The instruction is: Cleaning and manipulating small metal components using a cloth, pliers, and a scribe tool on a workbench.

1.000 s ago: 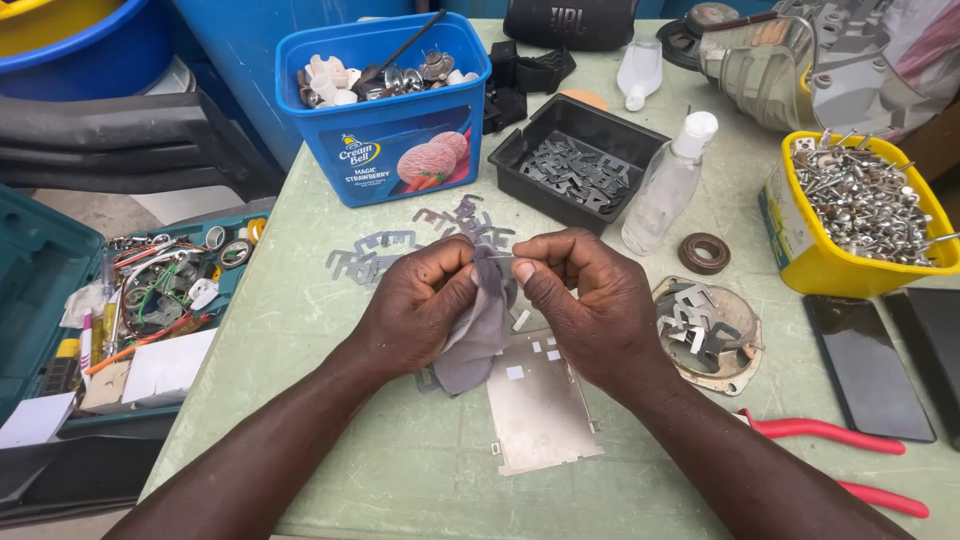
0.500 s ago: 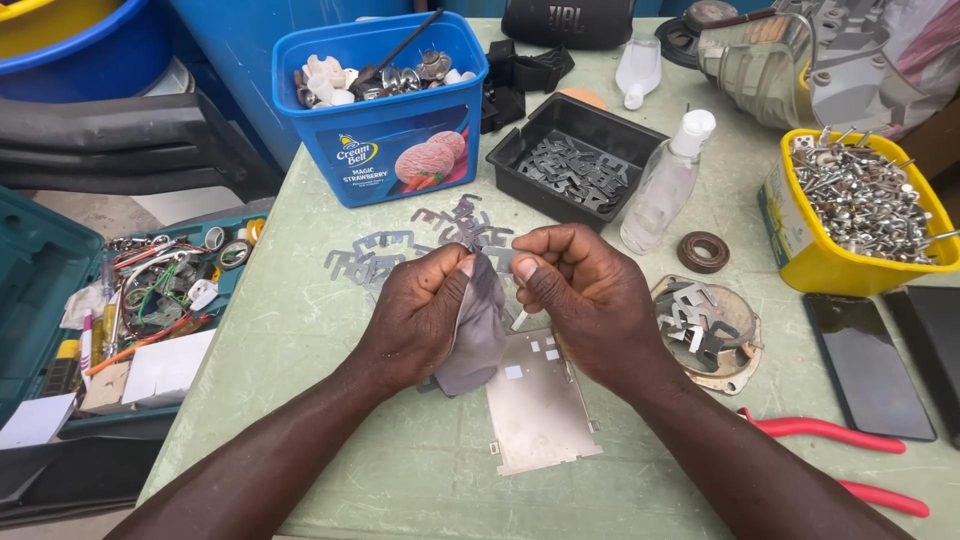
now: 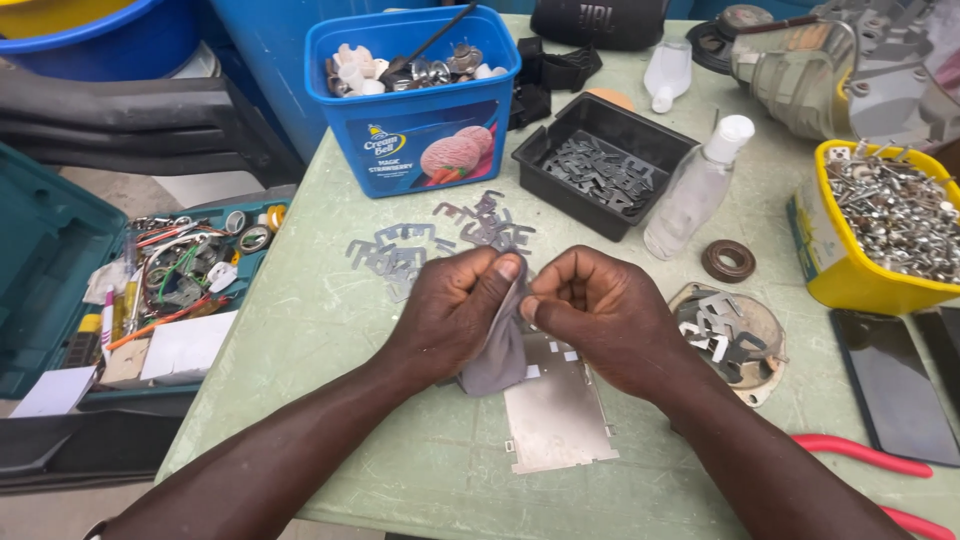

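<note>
Both my hands, left (image 3: pixel 455 310) and right (image 3: pixel 595 315), pinch the cloth (image 3: pixel 497 352); a slip could scatter the clips (image 3: pixel 400 255) at 11 o'clock.

A pale green worktable (image 3: pixel 330 330) stands in daylight over a grey floor (image 3: pixel 120 185).

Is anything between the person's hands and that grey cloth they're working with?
No. Both the left hand and right hand already pinch the grey cloth directly, above a flat metal plate lying on the table.
</note>
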